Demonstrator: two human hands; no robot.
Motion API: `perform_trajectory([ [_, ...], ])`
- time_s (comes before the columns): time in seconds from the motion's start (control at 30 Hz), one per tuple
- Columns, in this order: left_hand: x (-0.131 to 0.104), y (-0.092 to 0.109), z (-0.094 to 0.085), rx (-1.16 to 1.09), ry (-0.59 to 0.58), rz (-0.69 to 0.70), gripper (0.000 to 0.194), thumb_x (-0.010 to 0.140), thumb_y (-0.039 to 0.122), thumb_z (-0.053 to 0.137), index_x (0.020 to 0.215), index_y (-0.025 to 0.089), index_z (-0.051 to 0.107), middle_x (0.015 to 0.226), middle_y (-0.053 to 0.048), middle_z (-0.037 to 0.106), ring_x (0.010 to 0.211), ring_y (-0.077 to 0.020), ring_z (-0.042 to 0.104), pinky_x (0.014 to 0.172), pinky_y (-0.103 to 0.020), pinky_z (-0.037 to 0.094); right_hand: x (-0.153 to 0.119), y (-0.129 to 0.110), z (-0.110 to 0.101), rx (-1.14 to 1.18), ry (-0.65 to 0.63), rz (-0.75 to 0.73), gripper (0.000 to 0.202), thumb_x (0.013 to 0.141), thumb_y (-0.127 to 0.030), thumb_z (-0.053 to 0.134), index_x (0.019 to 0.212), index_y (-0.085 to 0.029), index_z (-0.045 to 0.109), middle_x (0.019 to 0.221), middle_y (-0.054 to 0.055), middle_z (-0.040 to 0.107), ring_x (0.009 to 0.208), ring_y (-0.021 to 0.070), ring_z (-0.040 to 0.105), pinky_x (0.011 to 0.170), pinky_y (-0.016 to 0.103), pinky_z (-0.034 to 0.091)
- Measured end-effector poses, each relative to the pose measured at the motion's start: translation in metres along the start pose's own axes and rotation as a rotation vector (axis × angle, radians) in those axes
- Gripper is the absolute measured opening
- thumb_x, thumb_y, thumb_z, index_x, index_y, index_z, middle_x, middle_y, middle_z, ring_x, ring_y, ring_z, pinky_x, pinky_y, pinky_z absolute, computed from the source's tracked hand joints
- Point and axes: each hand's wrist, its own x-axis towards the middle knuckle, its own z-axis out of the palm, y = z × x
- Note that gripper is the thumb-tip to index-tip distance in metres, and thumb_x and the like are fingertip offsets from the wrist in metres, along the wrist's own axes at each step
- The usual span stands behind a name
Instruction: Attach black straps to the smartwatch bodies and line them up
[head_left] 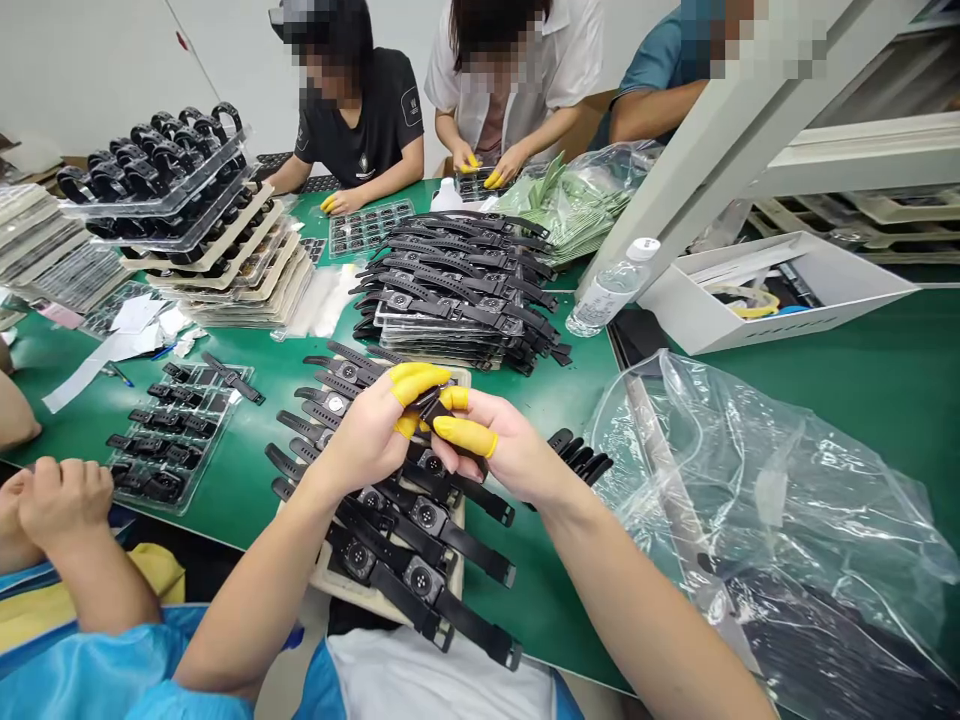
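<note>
My left hand [381,428] and my right hand [491,440], with yellow finger cots on several fingers, meet over the near tray. Between their fingertips they pinch a small black watch part [431,403], partly hidden by the fingers; it looks like a watch with its strap end. Beneath them a pale tray [327,580] holds rows of black smartwatches [424,578], backs up with straps spread out. Several loose black straps [581,460] lie just right of my right hand.
Beyond stand a stack of watch trays [450,290], a plastic bottle [611,290] and a white box [795,300]. Clear bags [787,480] cover the right side. Left are another watch tray [187,440], stacked trays [217,270] and a neighbour's hands [64,505]. People sit opposite.
</note>
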Motion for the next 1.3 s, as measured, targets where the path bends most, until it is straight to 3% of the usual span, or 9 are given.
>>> perform_trajectory([
  [0.3,-0.006,-0.002,0.005,0.030,0.086,-0.018,0.067,0.083,-0.003,0.041,0.144,0.021,0.057,0.133,-0.012,0.068,0.127,-0.0215,0.065,0.108,-0.041,0.058,0.005,0.010,0.008,0.161,0.070,-0.014,0.034,0.088,-0.049,0.075,0.094,-0.021,0.057,0.053,-0.007,0.056,0.041,0.0080,0.036,0.040,0.022,0.025],
  [0.53,-0.007,0.000,0.007,-0.001,0.175,-0.062,0.042,0.101,0.009,0.050,0.141,0.022,0.057,0.129,-0.012,0.069,0.123,-0.0223,0.067,0.106,-0.041,0.058,0.007,0.013,0.007,0.214,0.140,-0.056,0.033,0.088,-0.048,0.074,0.094,-0.022,0.056,0.052,-0.009,0.052,0.039,0.0079,0.032,0.039,0.021,0.022],
  [0.77,-0.007,0.003,0.004,-0.002,0.046,0.000,0.060,0.095,0.001,0.042,0.151,0.023,0.052,0.138,-0.012,0.065,0.132,-0.0227,0.062,0.111,-0.040,0.055,0.000,0.010,0.003,0.120,0.006,-0.017,0.029,0.091,-0.045,0.074,0.095,-0.020,0.061,0.052,-0.007,0.056,0.040,0.0081,0.035,0.041,0.022,0.024],
  [0.97,-0.008,0.003,0.006,0.003,0.087,-0.022,0.067,0.088,-0.002,0.043,0.149,0.023,0.053,0.137,-0.011,0.065,0.131,-0.0224,0.062,0.112,-0.040,0.055,0.003,0.012,0.006,0.199,0.049,-0.065,0.028,0.091,-0.044,0.073,0.095,-0.020,0.059,0.051,-0.009,0.053,0.040,0.0073,0.032,0.041,0.021,0.024],
  [1.13,-0.008,0.003,0.007,0.027,0.089,-0.006,0.063,0.092,-0.001,0.043,0.150,0.024,0.052,0.136,-0.011,0.062,0.129,-0.0223,0.061,0.111,-0.038,0.054,0.003,0.009,0.008,0.278,0.053,0.000,0.031,0.087,-0.044,0.076,0.094,-0.020,0.058,0.049,-0.009,0.052,0.038,0.0064,0.029,0.039,0.019,0.021],
  [1.3,-0.006,0.007,-0.001,-0.010,0.001,-0.004,0.048,0.104,0.016,0.044,0.151,0.021,0.050,0.133,-0.013,0.059,0.125,-0.0245,0.060,0.109,-0.043,0.054,0.003,0.004,0.005,0.286,0.104,0.059,0.029,0.084,-0.041,0.078,0.091,-0.020,0.058,0.047,-0.009,0.051,0.037,0.0057,0.027,0.037,0.018,0.021],
])
